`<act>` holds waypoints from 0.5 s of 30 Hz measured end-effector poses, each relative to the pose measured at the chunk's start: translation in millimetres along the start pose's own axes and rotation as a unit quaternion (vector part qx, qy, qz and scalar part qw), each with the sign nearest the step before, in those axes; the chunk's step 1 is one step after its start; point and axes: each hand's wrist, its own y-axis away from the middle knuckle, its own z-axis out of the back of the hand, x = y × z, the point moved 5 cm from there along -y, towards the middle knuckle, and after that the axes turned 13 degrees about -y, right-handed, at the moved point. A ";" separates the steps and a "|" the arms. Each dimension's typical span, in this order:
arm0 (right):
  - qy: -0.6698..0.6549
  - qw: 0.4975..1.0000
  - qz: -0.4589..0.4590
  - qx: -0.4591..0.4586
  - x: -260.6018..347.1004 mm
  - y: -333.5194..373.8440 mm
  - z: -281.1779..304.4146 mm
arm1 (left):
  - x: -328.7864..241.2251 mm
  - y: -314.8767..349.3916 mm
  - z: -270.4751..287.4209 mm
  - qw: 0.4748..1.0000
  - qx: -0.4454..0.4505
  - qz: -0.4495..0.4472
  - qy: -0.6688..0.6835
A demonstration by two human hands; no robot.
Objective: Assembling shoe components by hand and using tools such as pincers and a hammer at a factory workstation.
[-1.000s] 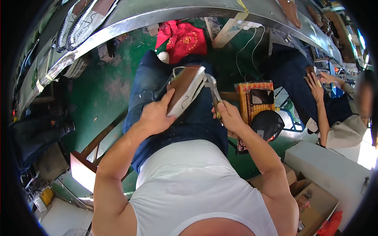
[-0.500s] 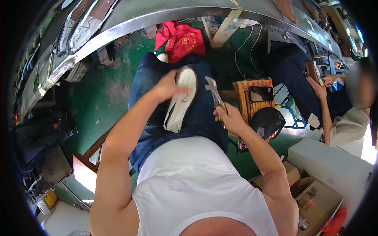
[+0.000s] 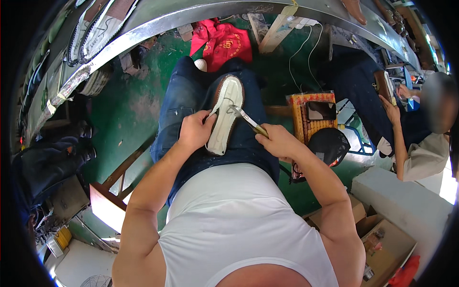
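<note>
A shoe (image 3: 226, 115) lies sole up along my thighs, its underside whitish with a brown rim. My left hand (image 3: 196, 128) is at the shoe's left edge, thumb and finger pinched on a pale strip (image 3: 215, 106) that stands off that edge. From the right, my right hand (image 3: 277, 141) grips the handle of a pair of lasting pliers (image 3: 248, 119) with a silvery head and a yellowish-green handle. The head of the pliers touches or hovers just over the middle of the sole, by a dark curved mark; I cannot tell which.
A metal-edged workbench (image 3: 191, 18) curves across the far side, with shoe parts (image 3: 103, 36) at its left. A red cloth (image 3: 224, 45) lies under it. To my right are a woven seat (image 3: 301, 115) bearing a phone (image 3: 321, 111) and a black cap (image 3: 329, 146). Another person (image 3: 406, 148) handles a shoe beyond.
My left hand has come off the top of the sole to its left edge and pinched the strip. The pliers have swung left, from beside the shoe to over its sole.
</note>
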 end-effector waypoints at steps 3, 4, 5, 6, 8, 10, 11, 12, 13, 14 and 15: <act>0.028 0.997 0.053 0.045 6.6 5.0 2.3 | -6.8 2.3 4.3 0.992 -0.090 -0.084 -0.036; 0.029 0.997 0.052 0.045 7.5 3.4 3.4 | -11.1 3.7 6.9 0.980 -0.135 -0.135 -0.052; -0.050 0.994 -0.005 0.092 4.0 0.5 0.4 | -9.9 3.6 6.5 0.980 -0.136 -0.135 -0.050; -0.129 0.980 -0.063 0.139 0.5 -0.4 -4.0 | -9.2 4.1 5.6 0.982 -0.127 -0.126 -0.054; -0.247 0.951 -0.105 0.150 2.7 -2.3 -7.1 | -8.9 5.0 4.9 0.985 -0.118 -0.116 -0.056; -0.361 0.908 -0.144 0.159 4.5 -5.0 -12.5 | -10.1 4.6 4.6 0.984 -0.109 -0.124 -0.063; -0.377 0.908 -0.118 0.137 5.9 -9.0 -12.1 | -10.4 4.8 2.1 0.984 -0.110 -0.122 -0.062; -0.393 0.908 -0.090 0.118 9.6 -12.6 -11.0 | -14.1 6.8 0.3 0.980 -0.127 -0.148 -0.047; -0.391 0.908 -0.091 0.121 12.6 -14.8 -10.3 | -17.4 8.8 -0.1 0.974 -0.144 -0.174 -0.032; -0.300 0.945 -0.061 0.111 18.1 -17.9 -5.8 | -17.1 8.9 0.0 0.974 -0.146 -0.171 -0.033; -0.208 0.973 -0.029 0.100 25.6 -20.9 -1.1 | -17.5 7.0 0.5 0.978 -0.130 -0.162 -0.033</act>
